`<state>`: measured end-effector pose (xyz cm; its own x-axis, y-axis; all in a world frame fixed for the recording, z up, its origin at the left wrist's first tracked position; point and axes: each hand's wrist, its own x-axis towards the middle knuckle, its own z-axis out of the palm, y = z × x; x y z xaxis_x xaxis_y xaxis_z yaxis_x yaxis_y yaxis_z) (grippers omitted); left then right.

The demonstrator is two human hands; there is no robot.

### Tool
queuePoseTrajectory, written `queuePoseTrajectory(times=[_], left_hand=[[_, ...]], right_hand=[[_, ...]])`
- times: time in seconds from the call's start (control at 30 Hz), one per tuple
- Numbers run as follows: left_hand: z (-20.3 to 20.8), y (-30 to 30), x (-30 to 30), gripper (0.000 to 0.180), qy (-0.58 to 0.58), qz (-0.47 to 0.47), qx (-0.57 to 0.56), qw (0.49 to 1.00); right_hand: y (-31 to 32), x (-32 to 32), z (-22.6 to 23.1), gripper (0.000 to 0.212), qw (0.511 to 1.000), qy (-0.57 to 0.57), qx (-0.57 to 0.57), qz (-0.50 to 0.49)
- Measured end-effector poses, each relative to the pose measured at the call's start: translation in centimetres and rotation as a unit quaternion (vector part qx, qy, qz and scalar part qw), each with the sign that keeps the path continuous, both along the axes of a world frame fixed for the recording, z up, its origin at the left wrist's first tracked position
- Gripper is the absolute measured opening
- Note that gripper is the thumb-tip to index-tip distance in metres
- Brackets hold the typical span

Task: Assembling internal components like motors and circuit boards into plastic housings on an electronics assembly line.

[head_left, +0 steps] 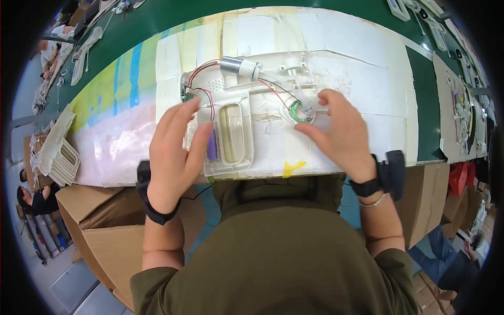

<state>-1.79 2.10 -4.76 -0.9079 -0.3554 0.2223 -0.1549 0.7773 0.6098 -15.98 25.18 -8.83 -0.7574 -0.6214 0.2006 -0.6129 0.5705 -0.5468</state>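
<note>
A white plastic housing half [247, 113] lies open on the white-taped bench. Inside it sit a silver cylindrical motor [233, 65], red and black wires [207, 94], a purple battery cell [212, 146] and a small green ring-shaped circuit board [298, 112]. My left hand [176, 149] rests flat over the housing's left side, fingers spread, next to the battery. My right hand [341, 131] hovers at the right, thumb and forefinger pinched around the green ring board and the clear tube beside it.
Stacked white housing shells [60, 152] lie at the bench's left end. Cardboard boxes [100, 220] stand below the bench on the left, and a cardboard sheet with white parts [459, 110] lies at the right. More white parts rest on the green belt [86, 50] beyond.
</note>
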Motion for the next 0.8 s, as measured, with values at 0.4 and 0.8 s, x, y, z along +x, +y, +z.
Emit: queuePoseTrajectory(times=[0.4,0.8], left_hand=[[-0.3,2.2,-10.7,0.021,0.149,-0.249,-0.167,0.942],[1.4,-4.6,-8.4,0.017,0.099,-0.167,0.515,0.835]], right_hand=[[-0.7,0.1,0.6,0.041,0.955,-0.144,-0.257,0.021],[0.8,-3.9,2.4,0.041,0.955,-0.239,-0.102,0.146]])
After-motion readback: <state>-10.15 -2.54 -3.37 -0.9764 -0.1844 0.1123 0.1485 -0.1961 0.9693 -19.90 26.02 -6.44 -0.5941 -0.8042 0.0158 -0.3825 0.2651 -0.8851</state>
